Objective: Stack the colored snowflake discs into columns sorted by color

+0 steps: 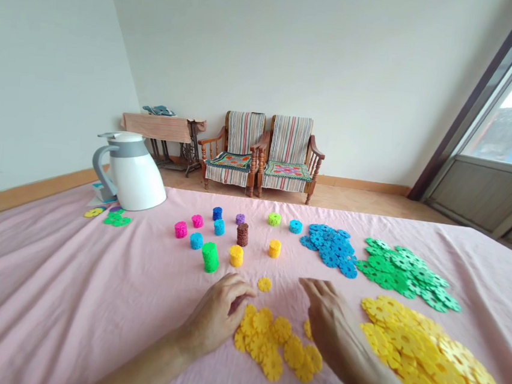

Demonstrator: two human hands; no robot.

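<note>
My left hand (pixel 222 308) rests on the pink cloth with loosely curled fingers. A gap shows between its thumb and fingers, and I see nothing held. Just beyond its fingertips lies a single yellow snowflake disc (pixel 264 284). My right hand (pixel 328 313) is stretched out, fingers straight and close to the cloth, partly covering another yellow disc (pixel 308 329). Between my forearms spreads a loose pile of yellow discs (pixel 264 338). Farther out stand short stacks of discs, among them a yellow stack (pixel 236 256), another yellow stack (pixel 274 249), a green stack (pixel 210 257) and a brown stack (pixel 242 235).
To the right are heaps of blue discs (pixel 333 245), green discs (pixel 404 273) and yellow discs (pixel 430 354). A white jug (pixel 137 174) stands at the left rear beside a few loose green discs (pixel 117 219). Two wooden chairs (pixel 289 153) are beyond the table.
</note>
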